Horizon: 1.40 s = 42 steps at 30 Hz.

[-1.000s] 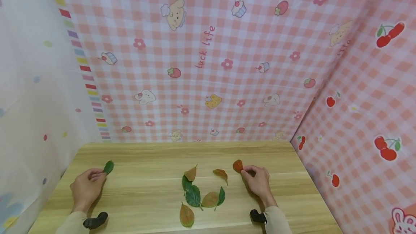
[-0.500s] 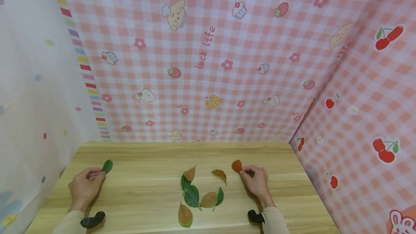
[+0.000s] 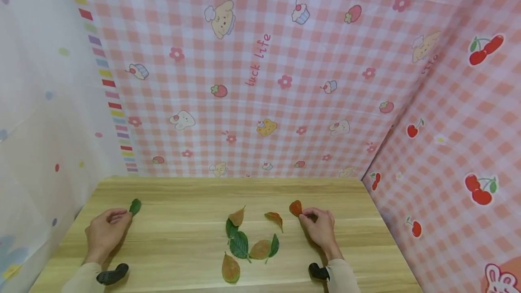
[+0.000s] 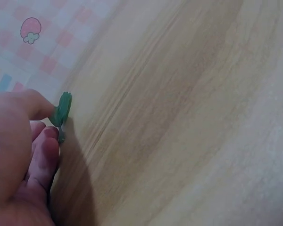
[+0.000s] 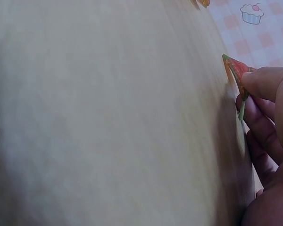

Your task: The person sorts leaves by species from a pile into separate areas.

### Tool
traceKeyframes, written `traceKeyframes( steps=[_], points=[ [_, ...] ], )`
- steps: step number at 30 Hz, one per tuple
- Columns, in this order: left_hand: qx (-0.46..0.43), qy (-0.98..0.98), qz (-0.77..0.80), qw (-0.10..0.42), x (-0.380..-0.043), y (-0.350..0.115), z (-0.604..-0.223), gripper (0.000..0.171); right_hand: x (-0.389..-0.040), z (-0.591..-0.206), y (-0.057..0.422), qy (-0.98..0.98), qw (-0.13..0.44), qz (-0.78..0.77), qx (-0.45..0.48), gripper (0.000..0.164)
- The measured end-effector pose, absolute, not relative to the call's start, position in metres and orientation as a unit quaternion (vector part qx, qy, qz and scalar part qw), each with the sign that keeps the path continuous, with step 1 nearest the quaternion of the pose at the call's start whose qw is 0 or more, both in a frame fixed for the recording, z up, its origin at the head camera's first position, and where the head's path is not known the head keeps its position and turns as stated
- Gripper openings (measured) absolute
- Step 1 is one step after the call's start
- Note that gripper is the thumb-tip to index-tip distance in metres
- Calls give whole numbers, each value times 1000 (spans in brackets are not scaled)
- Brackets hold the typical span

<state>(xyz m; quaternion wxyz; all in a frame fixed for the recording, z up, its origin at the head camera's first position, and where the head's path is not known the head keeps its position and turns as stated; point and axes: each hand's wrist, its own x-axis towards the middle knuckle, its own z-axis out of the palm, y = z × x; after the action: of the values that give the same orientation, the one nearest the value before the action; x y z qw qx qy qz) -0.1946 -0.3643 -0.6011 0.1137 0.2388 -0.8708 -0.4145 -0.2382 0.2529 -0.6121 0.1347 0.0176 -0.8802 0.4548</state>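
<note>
At the left of the table my left hand [image 3: 105, 232] pinches a small green leaf [image 3: 135, 206] between thumb and finger. The same leaf [image 4: 62, 110] shows past the fingertips in the left wrist view. On the right, my right hand [image 3: 319, 228] pinches a reddish-orange leaf [image 3: 295, 208] by its lower end. In the right wrist view that leaf [image 5: 238, 72] is seen nearly edge-on, its stalk poking down between thumb and finger. Between the hands lies a loose group of leaves, among them a dark green leaf [image 3: 239, 244] and a brownish-green leaf [image 3: 260, 249].
A curled orange leaf [image 3: 274, 219] lies left of the right hand. A yellow-brown leaf [image 3: 230, 269] is nearest the front, and a tan leaf [image 3: 237, 216] tops the group. Patterned cloth [image 3: 244, 103] walls the wooden table [image 3: 183, 202] at the back and sides.
Both hands keep their leaves with almost no motion. The whole table scene has shifted slightly left in the head view, the leaves along with it.
</note>
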Motion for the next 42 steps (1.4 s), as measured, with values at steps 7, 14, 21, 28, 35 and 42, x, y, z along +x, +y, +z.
traceKeyframes(
  steps=[7,14,21,28,35,42],
  points=[
    [250,-862,-429,105,-189,-361,-595,50,-239,-613,253,-879,130,458,12,6],
    [232,-868,-423,119,-181,-351,-595,50,-240,-612,255,-884,118,453,10,6],
    [164,-872,-434,156,-169,-315,-585,48,-240,-612,255,-884,123,450,13,7],
    [50,-877,-430,208,-163,-262,-578,34,-240,-614,255,-883,124,452,9,6],
    [-14,-871,-449,201,-161,-210,-582,29,-239,-614,255,-883,122,454,4,6],
    [-34,-871,-465,153,-158,-176,-588,30,-239,-613,254,-879,120,462,6,5]
  ],
)
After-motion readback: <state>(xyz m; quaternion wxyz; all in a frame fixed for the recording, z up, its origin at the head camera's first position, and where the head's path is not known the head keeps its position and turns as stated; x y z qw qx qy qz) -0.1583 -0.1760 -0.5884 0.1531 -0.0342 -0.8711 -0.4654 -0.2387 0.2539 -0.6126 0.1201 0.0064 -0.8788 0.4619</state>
